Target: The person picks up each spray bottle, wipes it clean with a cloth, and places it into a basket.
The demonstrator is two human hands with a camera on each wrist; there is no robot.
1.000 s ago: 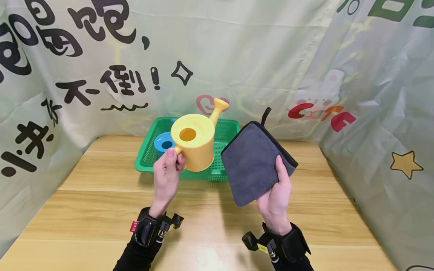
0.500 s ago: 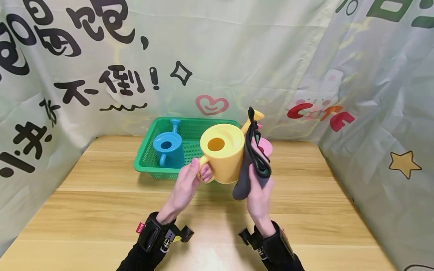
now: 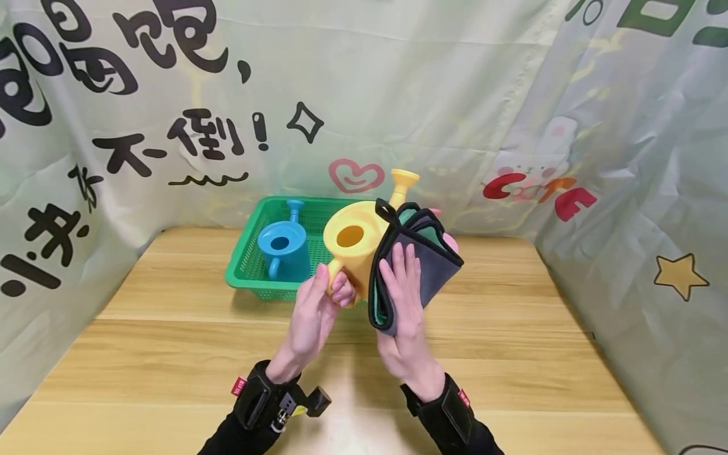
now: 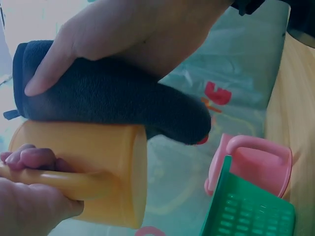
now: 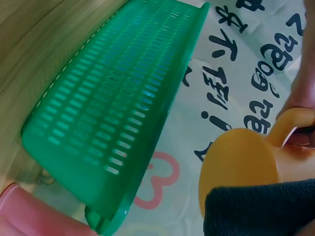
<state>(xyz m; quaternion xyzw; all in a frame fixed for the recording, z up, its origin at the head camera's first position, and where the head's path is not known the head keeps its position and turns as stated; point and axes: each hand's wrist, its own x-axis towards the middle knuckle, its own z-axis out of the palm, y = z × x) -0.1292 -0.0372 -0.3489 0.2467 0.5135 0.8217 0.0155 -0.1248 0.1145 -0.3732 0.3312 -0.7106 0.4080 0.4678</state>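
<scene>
We hold the yellow watering can up off the table by its handle, the fingers of our left hand curled round it. Half a second ago the grey cloth stood edge-on beside the can, bunched in our right hand. Now it is folded over the can's right-hand wall, and our right hand lies on it with the fingers nearly straight, pressing the cloth against the can. A second ago the cloth was well apart from the can, held out flat on our right palm, so the two have come together in that time.

The left wrist view confirms the contact: the cloth lies pressed along the can's side, with the thumb over the top of the fold. The can's spout points up and away from us, just beyond our right fingers.

We judge that wiping of the can's outside has just begun, with only the one side covered so far.

Beyond our left hand, the green basket sits on the table with a blue watering can in it. A pink can stands just behind the cloth.
</scene>
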